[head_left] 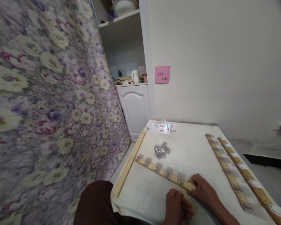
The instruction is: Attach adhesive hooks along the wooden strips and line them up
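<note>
A wooden strip with rows of holes (162,172) lies slantwise across the white-covered table. Along it sit several small shiny metal pieces, each with a bit of clear plastic. My right hand (203,190) grips the strip's near right end, thumb and fingers closed around it. Just left of that end, my left hand (178,204) is held over the table with its fingers curled in; whatever it may hold is hidden. Beyond the strip lies a small pile of similar metal pieces in clear plastic (161,150).
At the table's left edge lies a bare wooden strip (128,165). Two more strips, one with metal pieces (227,170) and one with white round pieces (242,167), run along the right. Clear packaging (158,127) lies at the back. A flowered curtain (61,109) hangs left.
</note>
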`<control>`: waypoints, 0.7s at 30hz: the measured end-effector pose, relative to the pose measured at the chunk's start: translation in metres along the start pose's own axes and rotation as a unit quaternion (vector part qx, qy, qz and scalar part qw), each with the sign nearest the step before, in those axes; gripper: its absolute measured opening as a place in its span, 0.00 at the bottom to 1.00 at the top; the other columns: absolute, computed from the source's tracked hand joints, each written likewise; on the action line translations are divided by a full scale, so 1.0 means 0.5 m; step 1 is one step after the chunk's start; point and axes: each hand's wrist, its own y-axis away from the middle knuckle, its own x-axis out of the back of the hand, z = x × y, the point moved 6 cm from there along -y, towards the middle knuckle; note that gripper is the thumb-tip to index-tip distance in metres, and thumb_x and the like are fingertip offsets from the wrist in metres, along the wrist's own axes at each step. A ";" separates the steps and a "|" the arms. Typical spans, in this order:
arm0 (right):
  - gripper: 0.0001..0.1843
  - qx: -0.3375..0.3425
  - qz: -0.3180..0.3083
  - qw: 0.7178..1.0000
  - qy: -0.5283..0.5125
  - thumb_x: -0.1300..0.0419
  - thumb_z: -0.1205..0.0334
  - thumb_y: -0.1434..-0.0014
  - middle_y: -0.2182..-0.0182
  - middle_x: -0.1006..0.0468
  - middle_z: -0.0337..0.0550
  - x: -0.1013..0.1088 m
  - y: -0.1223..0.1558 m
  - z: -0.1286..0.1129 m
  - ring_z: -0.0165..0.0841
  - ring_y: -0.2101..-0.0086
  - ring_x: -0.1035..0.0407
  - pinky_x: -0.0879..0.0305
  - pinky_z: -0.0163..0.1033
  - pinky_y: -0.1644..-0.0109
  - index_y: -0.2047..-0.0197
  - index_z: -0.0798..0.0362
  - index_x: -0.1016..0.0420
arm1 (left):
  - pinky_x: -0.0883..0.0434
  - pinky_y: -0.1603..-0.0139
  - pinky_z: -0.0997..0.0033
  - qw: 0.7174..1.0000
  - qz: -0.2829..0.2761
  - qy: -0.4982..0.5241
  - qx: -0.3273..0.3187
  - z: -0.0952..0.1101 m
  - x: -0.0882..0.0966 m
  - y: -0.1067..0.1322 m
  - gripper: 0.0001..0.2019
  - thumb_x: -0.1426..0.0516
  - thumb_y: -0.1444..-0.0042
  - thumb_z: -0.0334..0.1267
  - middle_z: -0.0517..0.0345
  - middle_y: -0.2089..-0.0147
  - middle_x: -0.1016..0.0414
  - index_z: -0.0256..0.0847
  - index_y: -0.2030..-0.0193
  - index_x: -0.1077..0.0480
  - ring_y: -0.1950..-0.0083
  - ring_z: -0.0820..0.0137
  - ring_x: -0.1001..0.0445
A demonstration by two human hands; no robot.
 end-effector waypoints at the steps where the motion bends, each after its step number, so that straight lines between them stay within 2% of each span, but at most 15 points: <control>1: 0.08 -0.001 -0.003 1.000 -0.002 0.41 0.62 0.59 0.71 0.30 0.37 -0.001 -0.001 0.001 0.33 0.67 0.35 0.42 0.35 0.65 0.73 0.49 0.37 | 0.44 0.86 0.77 1.000 -0.008 -0.003 0.001 -0.001 -0.001 0.000 0.02 0.55 0.50 0.37 0.63 0.85 0.32 0.44 0.72 0.46 0.88 0.73 0.35; 4: 0.12 0.006 -0.030 0.999 -0.025 0.38 0.63 0.62 0.69 0.29 0.38 -0.002 -0.005 0.004 0.35 0.65 0.34 0.41 0.36 0.63 0.71 0.50 0.34 | 0.47 0.88 0.78 0.998 -0.044 -0.040 0.008 -0.005 -0.005 0.008 0.01 0.54 0.53 0.36 0.63 0.87 0.33 0.44 0.72 0.45 0.89 0.73 0.36; 7: 0.21 0.020 -0.067 0.993 -0.097 0.36 0.65 0.65 0.66 0.28 0.40 0.005 -0.007 0.007 0.36 0.63 0.33 0.39 0.37 0.60 0.63 0.51 0.31 | 0.49 0.88 0.80 0.990 -0.082 -0.113 -0.001 0.013 -0.006 0.026 0.03 0.52 0.56 0.34 0.63 0.89 0.34 0.43 0.72 0.43 0.90 0.74 0.39; 10: 0.21 0.041 -0.106 0.976 -0.186 0.38 0.64 0.60 0.67 0.28 0.41 0.015 -0.009 0.011 0.35 0.64 0.33 0.38 0.37 0.59 0.59 0.53 0.30 | 0.46 0.88 0.78 0.975 -0.111 -0.184 -0.051 0.081 0.009 0.031 0.02 0.52 0.54 0.37 0.63 0.86 0.31 0.43 0.71 0.43 0.90 0.74 0.39; 12: 0.16 0.054 -0.119 0.967 -0.219 0.40 0.63 0.57 0.68 0.28 0.41 0.020 -0.012 0.014 0.34 0.65 0.33 0.37 0.37 0.60 0.61 0.53 0.30 | 0.42 0.86 0.77 0.956 -0.078 -0.236 -0.155 0.169 0.036 0.018 0.04 0.54 0.50 0.39 0.63 0.82 0.30 0.43 0.71 0.42 0.86 0.74 0.35; 13: 0.15 0.057 -0.120 0.964 -0.228 0.41 0.63 0.55 0.69 0.28 0.41 0.020 -0.014 0.016 0.33 0.66 0.34 0.37 0.37 0.61 0.62 0.53 0.29 | 0.40 0.83 0.77 0.931 -0.042 -0.283 -0.226 0.222 0.052 0.010 0.05 0.53 0.48 0.38 0.64 0.80 0.31 0.42 0.72 0.41 0.83 0.75 0.34; 14: 0.14 0.057 -0.119 0.963 -0.234 0.41 0.62 0.55 0.69 0.28 0.40 0.020 -0.017 0.017 0.33 0.67 0.34 0.37 0.36 0.62 0.62 0.53 0.29 | 0.37 0.78 0.77 0.893 -0.002 -0.348 -0.285 0.272 0.066 0.000 0.05 0.54 0.48 0.37 0.63 0.78 0.30 0.42 0.72 0.39 0.80 0.75 0.32; 15: 0.13 0.054 -0.117 0.963 -0.238 0.42 0.62 0.54 0.70 0.28 0.40 0.019 -0.020 0.019 0.33 0.68 0.34 0.37 0.36 0.63 0.62 0.53 0.29 | 0.36 0.75 0.77 0.842 0.050 -0.425 -0.328 0.316 0.080 -0.013 0.06 0.54 0.46 0.36 0.63 0.75 0.29 0.42 0.70 0.38 0.76 0.75 0.30; 16: 0.12 0.049 -0.116 0.962 -0.240 0.42 0.62 0.54 0.71 0.28 0.40 0.017 -0.022 0.019 0.33 0.68 0.33 0.38 0.36 0.64 0.63 0.53 0.29 | 0.35 0.71 0.77 0.779 0.096 -0.507 -0.355 0.354 0.087 -0.027 0.08 0.56 0.45 0.35 0.62 0.72 0.28 0.42 0.68 0.37 0.72 0.75 0.29; 18: 0.11 0.040 -0.114 0.963 -0.241 0.43 0.62 0.53 0.72 0.28 0.39 0.013 -0.028 0.020 0.32 0.69 0.33 0.38 0.35 0.65 0.64 0.53 0.29 | 0.35 0.62 0.75 0.738 0.118 -0.556 -0.364 0.402 0.094 -0.065 0.08 0.53 0.45 0.32 0.60 0.67 0.27 0.41 0.68 0.35 0.64 0.72 0.29; 21: 0.10 0.034 -0.114 0.964 -0.239 0.43 0.61 0.54 0.73 0.28 0.39 0.010 -0.034 0.018 0.32 0.71 0.33 0.39 0.34 0.67 0.65 0.52 0.29 | 0.38 0.56 0.73 0.697 0.133 -0.612 -0.349 0.430 0.082 -0.120 0.09 0.52 0.46 0.30 0.56 0.61 0.28 0.41 0.64 0.32 0.58 0.70 0.30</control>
